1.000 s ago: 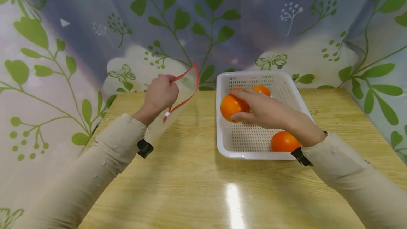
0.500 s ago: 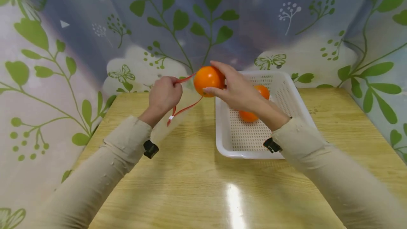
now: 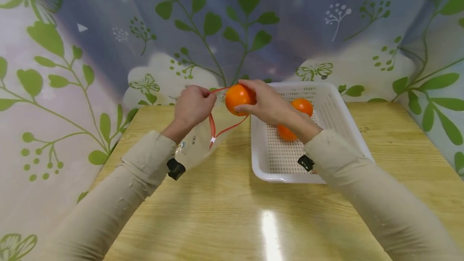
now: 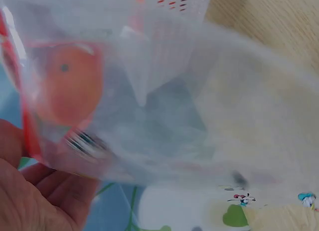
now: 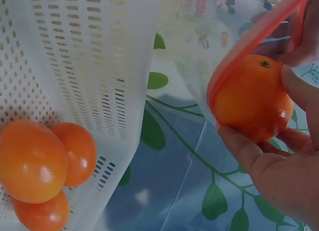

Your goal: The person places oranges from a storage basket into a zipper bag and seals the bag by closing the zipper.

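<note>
My left hand (image 3: 193,107) pinches the red-edged rim of a clear plastic zip bag (image 4: 164,121), whose mouth gapes toward the right. Small cartoon prints show on the bag's film. In my right hand (image 3: 270,102) an orange (image 3: 239,99) is gripped between thumb and fingers, right at the bag's mouth. The right wrist view shows the red rim (image 5: 249,42) crossing in front of part of this orange. Through the film, the left wrist view shows the same fruit blurred.
Beside the bag, a white perforated plastic basket (image 3: 275,178) stands on the wooden table (image 3: 203,212). Several more oranges (image 5: 32,161) lie in it, partly covered by my right forearm in the head view. A leaf-patterned curtain (image 3: 282,23) hangs behind the table.
My right hand has lifted an orange out of the basket and carried it left to the bag's mouth. My left hand has shifted slightly right with the bag.
</note>
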Motion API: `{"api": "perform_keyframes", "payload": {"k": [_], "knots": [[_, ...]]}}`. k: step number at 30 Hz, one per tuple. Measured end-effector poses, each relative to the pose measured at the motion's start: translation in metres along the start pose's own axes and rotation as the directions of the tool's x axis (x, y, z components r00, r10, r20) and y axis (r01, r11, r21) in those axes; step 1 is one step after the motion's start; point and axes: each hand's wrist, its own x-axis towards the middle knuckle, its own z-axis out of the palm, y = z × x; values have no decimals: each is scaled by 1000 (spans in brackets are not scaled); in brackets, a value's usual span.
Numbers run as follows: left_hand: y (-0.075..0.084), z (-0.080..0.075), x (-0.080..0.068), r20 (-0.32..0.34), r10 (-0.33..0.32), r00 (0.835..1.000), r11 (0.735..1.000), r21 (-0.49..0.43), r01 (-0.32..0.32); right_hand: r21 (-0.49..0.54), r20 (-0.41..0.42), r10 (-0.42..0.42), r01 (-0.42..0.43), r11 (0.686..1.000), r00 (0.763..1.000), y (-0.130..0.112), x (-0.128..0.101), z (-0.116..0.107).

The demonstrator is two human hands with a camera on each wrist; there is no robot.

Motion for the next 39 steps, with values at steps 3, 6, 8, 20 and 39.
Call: {"api": "perform_keyframes", "payload": {"k": [3,6,8,20,39], "knots": [[3,3,-1,-46,46,998,999,-28,-47,-1,-11,19,-19,1000,1000,1,0,-1],[5,6,-1,-66,68,996,996,-55,-72,10,-19,31,-31,999,999,1,0,0],[5,7,-1,-70,60,996,996,-62,-64,-1,-22,22,-22,1000,1000,1,-1,0],[3,4,-4,18,-28,999,972,-234,31,-137,5,-29,30,990,1000,10,-2,6],[-2,0,-3,99,-73,992,854,-508,114,-214,-19,17,-21,977,1000,15,-8,9]]}}
